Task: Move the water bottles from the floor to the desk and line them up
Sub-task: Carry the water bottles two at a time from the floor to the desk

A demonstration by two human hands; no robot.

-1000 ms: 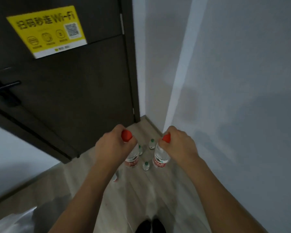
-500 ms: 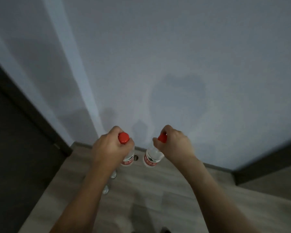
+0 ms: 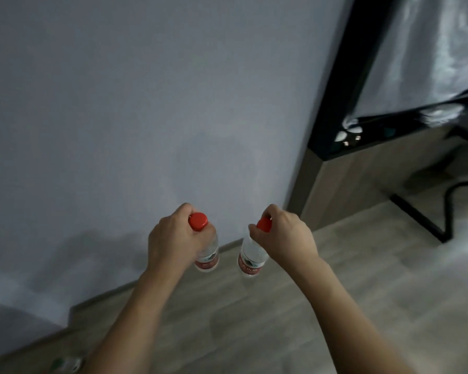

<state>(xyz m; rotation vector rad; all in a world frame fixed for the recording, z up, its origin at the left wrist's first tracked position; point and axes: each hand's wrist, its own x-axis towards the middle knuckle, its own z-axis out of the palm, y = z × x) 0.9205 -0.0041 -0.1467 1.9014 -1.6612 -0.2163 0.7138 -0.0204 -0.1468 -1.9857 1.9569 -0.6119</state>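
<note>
Two clear water bottles with red caps and red labels hang in the air above the wooden floor. My left hand [image 3: 173, 240] grips the neck of the left bottle [image 3: 207, 256] just under its cap. My right hand [image 3: 285, 237] pinches the right bottle [image 3: 250, 259] around its cap, and that bottle tilts slightly. The dark glossy desk top [image 3: 384, 130] shows at the upper right, well beyond both hands. A blurred green-capped bottle [image 3: 65, 364] lies on the floor at the bottom left edge.
A plain white wall [image 3: 146, 103] fills the view straight ahead, meeting the floor at a wooden skirting. The desk has a wooden side panel [image 3: 335, 190]. A black metal frame leg [image 3: 422, 220] and a dark cable stand on the floor at right.
The view has swung right: the dark door and the floor bottles have left the frame, and the desk has come into sight. Both hands keep holding their bottles.
</note>
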